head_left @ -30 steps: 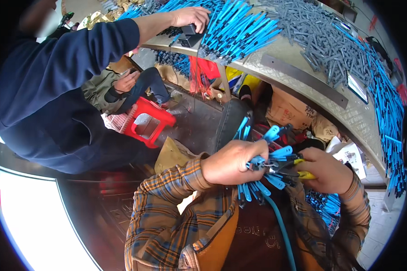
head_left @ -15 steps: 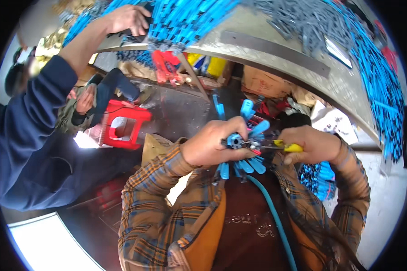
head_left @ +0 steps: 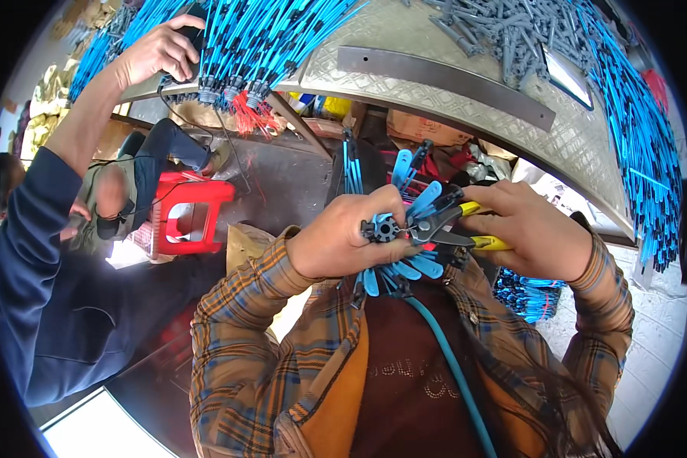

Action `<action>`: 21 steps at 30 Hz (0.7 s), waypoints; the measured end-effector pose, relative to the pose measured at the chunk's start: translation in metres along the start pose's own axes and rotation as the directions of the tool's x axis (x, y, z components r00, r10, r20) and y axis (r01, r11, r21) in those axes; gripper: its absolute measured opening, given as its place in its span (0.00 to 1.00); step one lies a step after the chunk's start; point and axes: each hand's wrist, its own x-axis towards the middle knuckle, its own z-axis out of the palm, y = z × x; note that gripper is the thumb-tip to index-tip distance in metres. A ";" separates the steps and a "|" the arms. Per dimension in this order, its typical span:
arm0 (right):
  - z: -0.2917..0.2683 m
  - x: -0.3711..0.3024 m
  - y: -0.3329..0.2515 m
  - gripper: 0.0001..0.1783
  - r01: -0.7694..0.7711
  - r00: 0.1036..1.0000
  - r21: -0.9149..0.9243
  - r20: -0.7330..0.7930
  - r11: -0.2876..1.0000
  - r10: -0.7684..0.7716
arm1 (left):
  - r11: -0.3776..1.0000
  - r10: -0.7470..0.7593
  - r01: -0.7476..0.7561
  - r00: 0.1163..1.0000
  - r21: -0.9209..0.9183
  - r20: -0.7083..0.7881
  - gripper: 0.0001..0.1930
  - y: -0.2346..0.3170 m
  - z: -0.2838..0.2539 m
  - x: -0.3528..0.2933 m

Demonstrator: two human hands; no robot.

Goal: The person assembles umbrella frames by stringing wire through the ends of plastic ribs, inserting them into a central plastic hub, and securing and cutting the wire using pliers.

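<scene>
My left hand (head_left: 347, 237) is wrapped round a bundle of blue plastic strips (head_left: 420, 267) with black ends. A round black and blue hub (head_left: 385, 227) pokes out between its thumb and fingers. In my right hand (head_left: 527, 233) are pliers with yellow handles (head_left: 490, 243). Their dark metal jaws (head_left: 433, 229) are spread apart and point left, close to the hub and my left fingertips. Whether the jaws touch a wire there is too small to tell. A blue tube (head_left: 454, 343) hangs from beneath the bundle down across my front.
Ahead stands a metal-topped table (head_left: 404, 57) with a flat metal bar (head_left: 443, 84) near its edge. Grey plastic parts (head_left: 538, 30) and blue strips (head_left: 641, 145) are heaped on it. At left, a co-worker's hand (head_left: 164, 52) rests by more strips. A red stool (head_left: 187, 214) stands beyond.
The pliers have turned and their jaws have opened beside the hub. My right hand's fingers have spread along the handles. The view has shifted slightly; the co-worker's hand appears farther left.
</scene>
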 end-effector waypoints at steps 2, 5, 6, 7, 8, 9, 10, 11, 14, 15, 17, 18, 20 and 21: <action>-0.004 0.001 -0.002 0.24 0.007 1.000 -0.024 0.007 1.000 -0.007 | 1.000 -0.017 0.017 1.000 0.013 0.025 0.15 0.002 -0.001 0.002; -0.003 -0.002 -0.001 0.25 0.032 0.999 -0.009 -0.008 0.999 -0.032 | 0.997 -0.061 0.058 0.996 0.052 0.060 0.16 0.004 0.001 0.003; -0.002 -0.003 -0.001 0.26 0.038 0.999 -0.001 -0.013 0.999 -0.038 | 0.998 -0.043 0.041 0.997 0.045 0.060 0.16 0.002 0.003 0.002; -0.003 -0.005 -0.002 0.26 0.058 0.998 -0.010 -0.024 0.998 -0.059 | 0.999 -0.022 0.019 0.998 0.041 0.061 0.16 0.000 0.005 0.002; -0.003 -0.007 -0.003 0.26 0.044 0.999 -0.021 -0.024 0.999 -0.045 | 0.999 0.000 -0.003 0.998 0.037 0.063 0.16 0.000 0.006 0.003; -0.002 -0.009 -0.004 0.27 0.030 0.999 -0.030 -0.022 0.999 -0.031 | 0.998 -0.003 0.001 0.999 0.057 0.051 0.16 0.001 0.007 0.003; -0.002 -0.009 -0.006 0.27 0.014 1.000 -0.038 -0.021 0.999 -0.015 | 0.999 -0.014 0.011 0.998 0.044 0.055 0.17 0.003 0.008 0.003; -0.002 -0.008 -0.008 0.27 0.032 0.999 -0.043 -0.029 0.999 -0.033 | 0.999 -0.023 0.021 0.998 0.030 0.061 0.17 0.004 0.008 0.003; -0.003 -0.010 -0.014 0.27 -0.018 0.997 -0.109 -0.078 0.994 0.009 | 1.000 -0.015 0.014 0.998 0.012 0.060 0.17 0.005 0.010 0.003; -0.003 -0.010 -0.014 0.27 -0.017 0.997 -0.109 -0.079 0.994 0.009 | 1.000 0.002 -0.002 0.999 0.005 0.053 0.17 0.005 0.011 0.002; -0.003 -0.012 -0.011 0.26 -0.027 1.000 -0.047 -0.017 0.999 0.026 | 1.000 0.024 -0.023 0.998 -0.017 0.058 0.17 0.002 0.012 0.003; -0.003 -0.013 -0.009 0.25 -0.042 0.999 -0.015 0.017 0.999 0.043 | 0.999 0.031 -0.032 0.998 0.018 0.048 0.17 0.000 0.010 0.004; -0.004 -0.011 -0.006 0.24 -0.033 0.999 -0.007 0.023 0.999 0.033 | 0.997 0.040 -0.042 0.998 0.060 0.041 0.17 -0.001 0.014 0.002; -0.005 -0.006 -0.004 0.23 0.004 1.000 -0.009 0.014 1.000 -0.004 | 0.999 0.042 -0.044 0.997 0.026 0.059 0.17 0.000 0.012 0.001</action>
